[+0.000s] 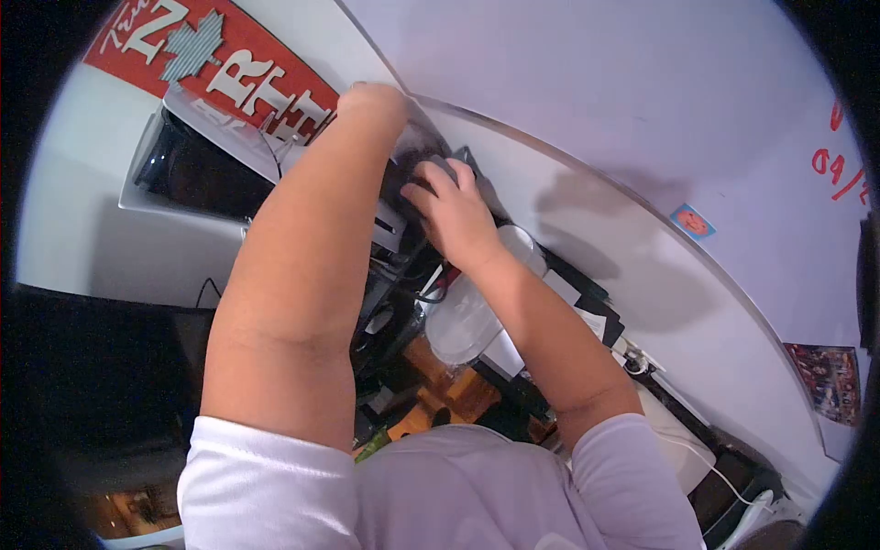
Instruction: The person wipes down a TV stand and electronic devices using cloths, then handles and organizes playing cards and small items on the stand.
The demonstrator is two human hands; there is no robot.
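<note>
The right hand [454,206] is partly open, its fingers bent and spread over a dark object [444,167] near the wall corner; it touches this object, but whether it grips it cannot be told. The left hand [369,96] reaches farther up beside the red sign [240,78], its fingers hidden, so its hold is unclear. A translucent plastic container [456,332] sits below the right hand, near the right forearm.

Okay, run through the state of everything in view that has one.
Left hand: raised by the red sign, fingers hidden.
Right hand: fingers bent at a dark object, grip unclear.
Red sign: partly covered.
Whiteboard: marked in red.
Pale container: open or shut unclear.
</note>
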